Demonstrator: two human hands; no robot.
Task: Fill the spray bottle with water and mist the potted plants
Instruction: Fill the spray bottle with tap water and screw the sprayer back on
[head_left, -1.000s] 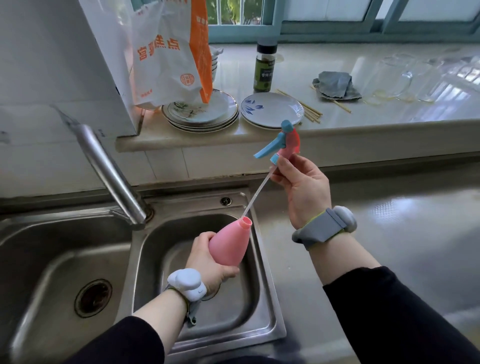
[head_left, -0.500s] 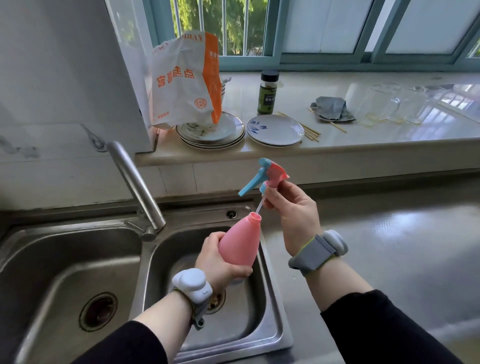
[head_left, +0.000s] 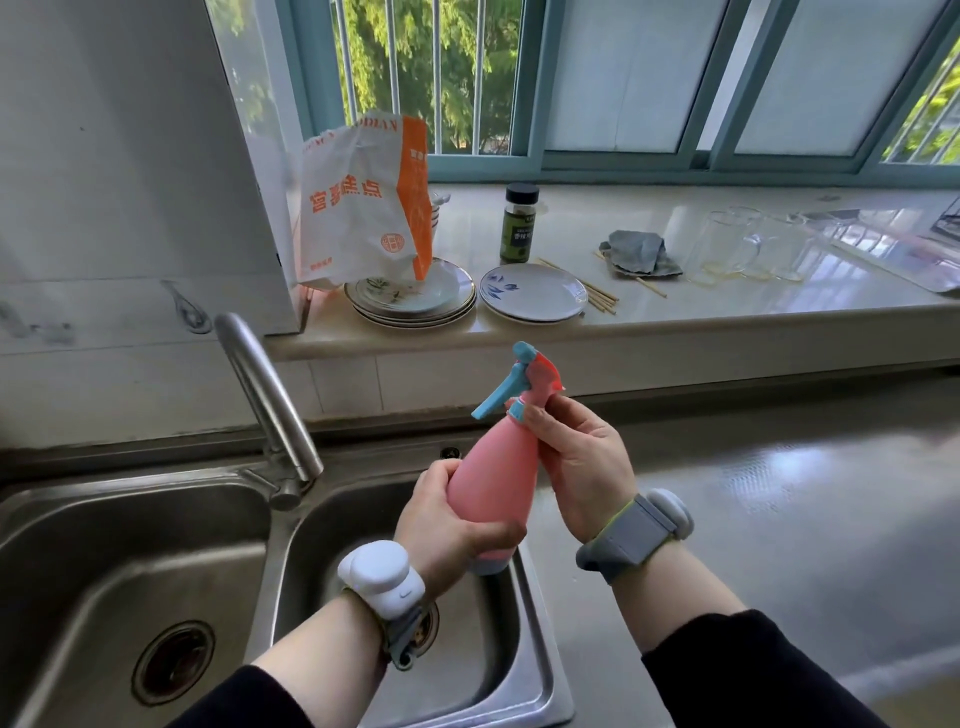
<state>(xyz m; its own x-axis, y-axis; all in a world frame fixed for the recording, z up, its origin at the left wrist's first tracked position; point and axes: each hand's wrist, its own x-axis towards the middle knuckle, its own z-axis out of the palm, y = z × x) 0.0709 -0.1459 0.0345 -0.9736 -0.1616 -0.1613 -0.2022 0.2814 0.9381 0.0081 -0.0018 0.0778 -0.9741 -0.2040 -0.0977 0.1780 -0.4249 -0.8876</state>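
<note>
Over the right basin of the steel sink (head_left: 535, 660) my left hand (head_left: 441, 525) grips the lower body of a pink spray bottle (head_left: 493, 483), which leans slightly to the right. Its pink spray head (head_left: 535, 376) with blue trigger and nozzle sits on the bottle's neck. My right hand (head_left: 582, 467) pinches the blue collar at the neck with fingertips and thumb. The dip tube is inside the bottle, out of sight. No potted plants are in view.
A steel tap (head_left: 265, 400) arches up left of the bottle. On the window ledge stand a paper bag (head_left: 363, 218), stacked plates (head_left: 415, 296), a blue-patterned plate (head_left: 532, 291), a spice jar (head_left: 519, 223), chopsticks, a grey cloth (head_left: 639, 252) and glasses (head_left: 737, 244). A grey counter (head_left: 779, 509) runs right.
My right hand lowered the spray head, sliding the dip tube down into the bottle until the head sat on the neck. The bottle rose more upright, and the view tilted up.
</note>
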